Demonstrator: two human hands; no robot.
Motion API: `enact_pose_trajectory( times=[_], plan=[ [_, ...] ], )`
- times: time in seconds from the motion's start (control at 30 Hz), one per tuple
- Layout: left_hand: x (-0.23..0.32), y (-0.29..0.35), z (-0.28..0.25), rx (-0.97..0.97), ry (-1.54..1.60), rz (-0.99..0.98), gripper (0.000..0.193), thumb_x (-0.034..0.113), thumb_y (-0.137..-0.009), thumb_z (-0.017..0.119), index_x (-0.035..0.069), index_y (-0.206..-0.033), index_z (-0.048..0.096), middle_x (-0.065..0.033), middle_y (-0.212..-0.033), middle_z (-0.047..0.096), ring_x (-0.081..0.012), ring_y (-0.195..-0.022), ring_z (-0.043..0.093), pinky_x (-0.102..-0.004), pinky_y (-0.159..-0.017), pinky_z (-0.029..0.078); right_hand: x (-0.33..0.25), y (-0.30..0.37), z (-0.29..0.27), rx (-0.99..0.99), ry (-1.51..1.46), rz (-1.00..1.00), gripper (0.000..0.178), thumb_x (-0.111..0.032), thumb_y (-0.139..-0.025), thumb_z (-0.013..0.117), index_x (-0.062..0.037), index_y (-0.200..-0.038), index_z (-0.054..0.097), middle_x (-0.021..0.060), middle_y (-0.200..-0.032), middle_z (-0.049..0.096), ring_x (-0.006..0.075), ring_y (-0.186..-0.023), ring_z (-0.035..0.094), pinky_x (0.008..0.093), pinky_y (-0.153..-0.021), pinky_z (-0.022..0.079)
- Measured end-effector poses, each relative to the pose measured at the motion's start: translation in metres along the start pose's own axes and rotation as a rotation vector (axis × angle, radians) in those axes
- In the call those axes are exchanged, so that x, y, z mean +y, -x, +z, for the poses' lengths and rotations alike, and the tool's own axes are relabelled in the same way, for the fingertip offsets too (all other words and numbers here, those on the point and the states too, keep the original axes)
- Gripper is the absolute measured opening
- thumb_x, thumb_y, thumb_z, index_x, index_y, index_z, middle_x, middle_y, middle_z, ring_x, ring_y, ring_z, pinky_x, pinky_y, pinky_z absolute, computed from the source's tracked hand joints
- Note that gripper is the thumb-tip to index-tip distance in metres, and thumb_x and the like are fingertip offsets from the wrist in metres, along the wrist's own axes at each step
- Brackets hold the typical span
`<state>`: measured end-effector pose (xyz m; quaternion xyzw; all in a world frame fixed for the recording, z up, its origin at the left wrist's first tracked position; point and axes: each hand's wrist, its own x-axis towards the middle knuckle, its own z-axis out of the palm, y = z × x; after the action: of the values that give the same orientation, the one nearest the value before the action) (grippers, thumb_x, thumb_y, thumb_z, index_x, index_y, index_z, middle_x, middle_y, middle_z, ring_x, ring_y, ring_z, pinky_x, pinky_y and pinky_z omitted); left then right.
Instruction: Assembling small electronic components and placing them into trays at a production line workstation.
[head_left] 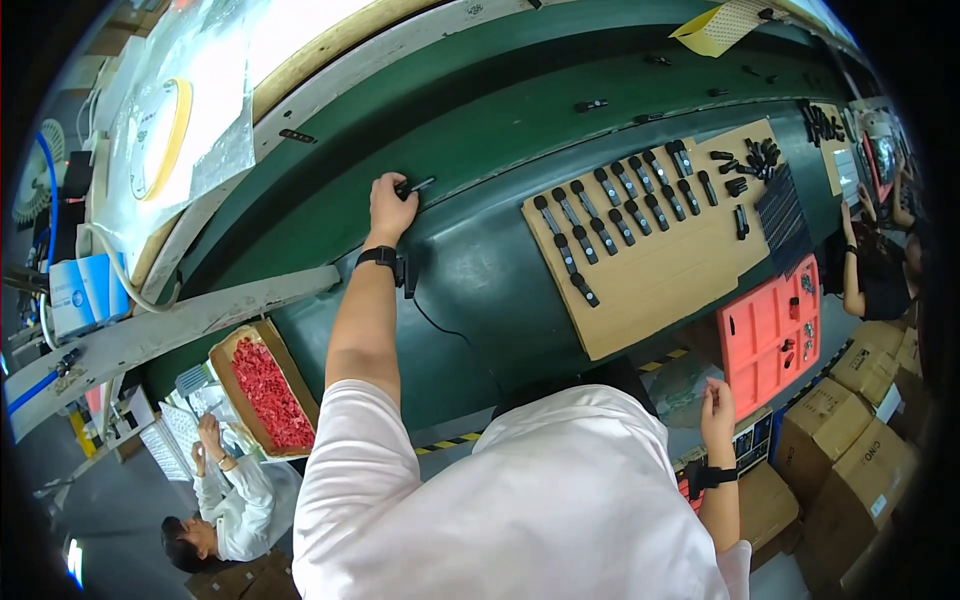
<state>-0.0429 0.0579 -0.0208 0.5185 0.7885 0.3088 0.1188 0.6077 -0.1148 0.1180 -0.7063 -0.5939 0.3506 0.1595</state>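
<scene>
My left hand [392, 210] reaches out over the green belt. Its fingers are closed on a small black stick-like device [424, 185], whose tip sticks out to the right. My right hand [718, 410] hangs low beside the red tray [740, 345], its fingers loosely curled and a little apart, with nothing visible in them. On the bench between them lies a cardboard sheet [640, 285]. Several black devices [608, 187] of the same slim shape stand in slanted rows on it. A loose heap of small black parts [762, 158] covers its far right corner.
More black pieces [592, 105] are scattered along the belt. At the left stand a box of red parts [268, 395] and a co-worker in white [245, 505]. Another person [885, 260] works at the far right, near stacked cartons [830, 430]. A metal rail [250, 293] crosses the left side.
</scene>
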Motion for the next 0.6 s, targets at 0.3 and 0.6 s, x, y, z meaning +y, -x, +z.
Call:
enact_pose_trajectory(
  times=[0.3,0.6],
  plan=[
    [0.069,0.038,-0.027,-0.119,0.468,-0.128,0.019,0.008,-0.08,0.07,0.003,-0.095,0.059,-0.006,-0.086,0.06,-0.0158,-0.077,0.055,-0.0273,-0.07,0.046,-0.134,-0.033,0.002,-0.054,-0.111,-0.297,0.023,0.008,-0.087,0.053,0.0005,-0.108,0.057,0.0102,-0.089,0.059,0.0161,-0.079,0.058,0.0249,-0.071,0.047],
    [0.265,0.152,-0.115,-0.161,0.949,0.146,0.028,-0.005,-0.073,0.074,0.005,-0.096,0.061,-0.0031,-0.093,0.058,-0.0096,-0.078,0.051,-0.0213,-0.066,0.041,-0.266,-0.073,0.025,-0.31,-0.38,-0.76,0.037,0.004,-0.081,0.062,-0.0023,-0.117,0.057,0.0113,-0.109,0.055,0.0163,-0.085,0.057,0.0273,-0.078,0.047]
  ],
)
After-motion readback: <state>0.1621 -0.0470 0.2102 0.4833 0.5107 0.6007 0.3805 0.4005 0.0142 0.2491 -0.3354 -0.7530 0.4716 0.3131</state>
